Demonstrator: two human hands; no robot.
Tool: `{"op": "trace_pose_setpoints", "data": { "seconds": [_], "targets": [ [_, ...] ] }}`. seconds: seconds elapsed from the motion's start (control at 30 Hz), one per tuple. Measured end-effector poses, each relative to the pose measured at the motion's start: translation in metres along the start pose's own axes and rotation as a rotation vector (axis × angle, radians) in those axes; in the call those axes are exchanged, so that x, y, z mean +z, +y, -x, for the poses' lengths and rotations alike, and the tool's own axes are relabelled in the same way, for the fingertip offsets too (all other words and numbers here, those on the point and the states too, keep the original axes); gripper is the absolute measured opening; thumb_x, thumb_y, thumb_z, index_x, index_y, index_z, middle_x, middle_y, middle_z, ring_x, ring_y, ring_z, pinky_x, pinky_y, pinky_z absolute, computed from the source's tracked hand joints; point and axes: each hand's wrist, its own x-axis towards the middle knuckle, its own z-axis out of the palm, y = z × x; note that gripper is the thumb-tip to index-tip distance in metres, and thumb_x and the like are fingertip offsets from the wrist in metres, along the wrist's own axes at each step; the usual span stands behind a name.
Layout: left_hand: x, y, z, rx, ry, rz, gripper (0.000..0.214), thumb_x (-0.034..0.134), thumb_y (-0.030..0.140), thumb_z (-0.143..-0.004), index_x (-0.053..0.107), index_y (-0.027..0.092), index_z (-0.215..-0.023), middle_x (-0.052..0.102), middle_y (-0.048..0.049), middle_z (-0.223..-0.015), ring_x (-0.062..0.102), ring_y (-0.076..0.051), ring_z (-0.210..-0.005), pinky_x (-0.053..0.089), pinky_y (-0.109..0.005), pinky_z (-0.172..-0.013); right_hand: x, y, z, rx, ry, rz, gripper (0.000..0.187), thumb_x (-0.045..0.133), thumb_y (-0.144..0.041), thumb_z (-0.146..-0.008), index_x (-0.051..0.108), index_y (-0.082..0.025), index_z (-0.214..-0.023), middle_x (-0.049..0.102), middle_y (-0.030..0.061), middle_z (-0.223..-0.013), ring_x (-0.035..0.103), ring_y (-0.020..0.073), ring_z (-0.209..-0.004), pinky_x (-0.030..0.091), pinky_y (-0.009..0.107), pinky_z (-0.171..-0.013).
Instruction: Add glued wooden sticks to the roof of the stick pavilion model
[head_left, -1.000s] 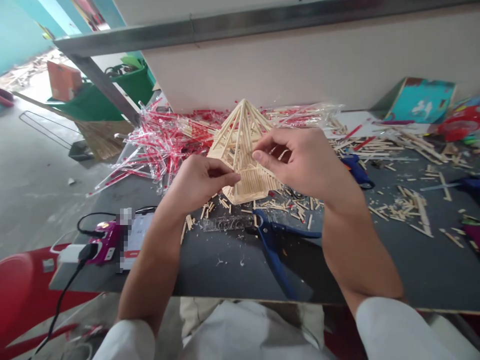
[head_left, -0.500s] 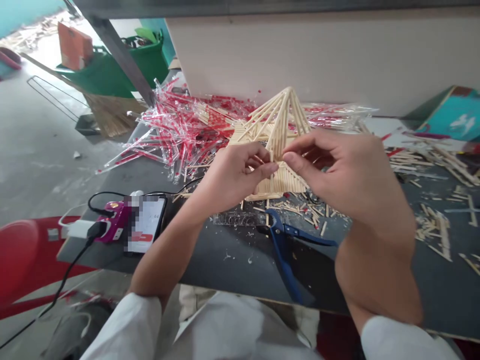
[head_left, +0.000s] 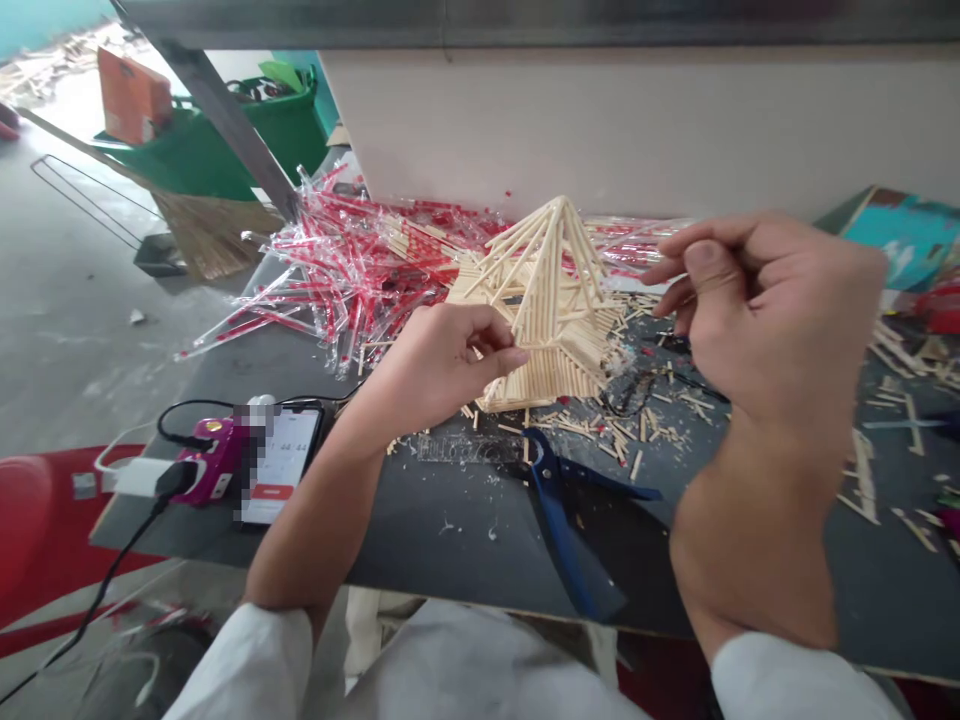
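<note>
At a dark desk (head_left: 420, 540) beside a pale wall (head_left: 600, 130), a person in white sleeves (head_left: 240, 665) is bent over a pyramid-shaped model of thin wooden sticks (head_left: 540, 310). The model is near the middle of the desk, seems a little tilted, and sits among many small stick pieces (head_left: 600, 430). The left hand (head_left: 442, 370) is at its lower left side. The fingers (head_left: 487, 325) and thumb of this hand are closed on the edge of the sticks, so this hand holds the model. The right hand (head_left: 772, 310) is raised just to the right of the model and does not touch it. Its fingers (head_left: 697, 260) are apart and a little curled, and their tips point toward the peak.

Behind the model lies a large heap of clear plastic wrappers with red marks (head_left: 352, 270). In front of it are a transparent ruler (head_left: 465, 450) and blue-handled cutters (head_left: 562, 510). To the left, a mobile phone (head_left: 281, 465) lies just beside a pink charger (head_left: 214, 460) with a black cable (head_left: 97, 600). Farther away, past the desk, stand a broom (head_left: 214, 225) and a green bin (head_left: 277, 130).
</note>
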Motion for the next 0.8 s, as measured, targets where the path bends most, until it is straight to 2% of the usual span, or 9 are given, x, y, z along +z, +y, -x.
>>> {"op": "trace_pose_setpoints", "data": {
  "seconds": [0.13, 0.3, 0.5, 0.63, 0.8],
  "targets": [
    [-0.009, -0.005, 0.000, -0.060, -0.025, 0.064, 0.015, 0.076, 0.032, -0.085, 0.073, 0.018, -0.083, 0.072, -0.0005, -0.074, 0.061, -0.010, -0.062, 0.046, -0.023, -0.057, 0.006, 0.004, -0.002, 0.003, -0.014, -0.030, 0.016, 0.061, -0.028, -0.098, 0.074, -0.020, -0.104, 0.077, 0.0077, -0.092, 0.064, 0.0141, -0.063, 0.048, 0.030, -0.059],
    [-0.020, -0.010, -0.001, -0.088, 0.014, 0.182, 0.015, 0.081, 0.028, -0.080, 0.072, 0.017, -0.085, 0.071, -0.0019, -0.075, 0.064, -0.010, -0.063, 0.050, -0.022, -0.056, 0.013, 0.006, 0.002, -0.081, -0.097, 0.032, 0.014, 0.065, -0.032, -0.096, 0.074, -0.025, -0.104, 0.076, 0.0017, -0.088, 0.069, 0.0151, -0.069, 0.053, 0.031, -0.066],
    [-0.011, -0.014, -0.006, -0.125, -0.009, 0.263, 0.017, 0.082, 0.026, -0.079, 0.069, 0.017, -0.085, 0.069, -0.0011, -0.070, 0.066, -0.010, -0.063, 0.050, -0.021, -0.054, 0.012, -0.006, 0.007, -0.160, -0.148, 0.058, 0.015, 0.061, -0.031, -0.098, 0.073, -0.023, -0.103, 0.076, 0.0022, -0.088, 0.069, 0.0142, -0.068, 0.055, 0.029, -0.066],
    [-0.009, -0.011, -0.005, -0.103, -0.035, 0.273, 0.019, 0.083, 0.027, -0.078, 0.068, 0.017, -0.085, 0.069, -0.0014, -0.072, 0.064, -0.010, -0.062, 0.050, -0.021, -0.053, 0.006, -0.018, 0.007, -0.204, -0.260, 0.142, 0.012, 0.065, -0.028, -0.095, 0.073, -0.024, -0.103, 0.077, 0.0016, -0.089, 0.070, 0.0155, -0.072, 0.055, 0.031, -0.073],
    [-0.010, -0.003, -0.002, -0.069, -0.040, 0.251, 0.017, 0.082, 0.026, -0.079, 0.067, 0.017, -0.084, 0.068, -0.0012, -0.071, 0.064, -0.010, -0.062, 0.051, -0.021, -0.053, 0.000, -0.032, 0.013, -0.168, -0.379, 0.184, 0.013, 0.066, -0.025, -0.094, 0.075, -0.024, -0.103, 0.077, 0.0008, -0.087, 0.071, 0.0171, -0.077, 0.052, 0.032, -0.076]
  ]
}}
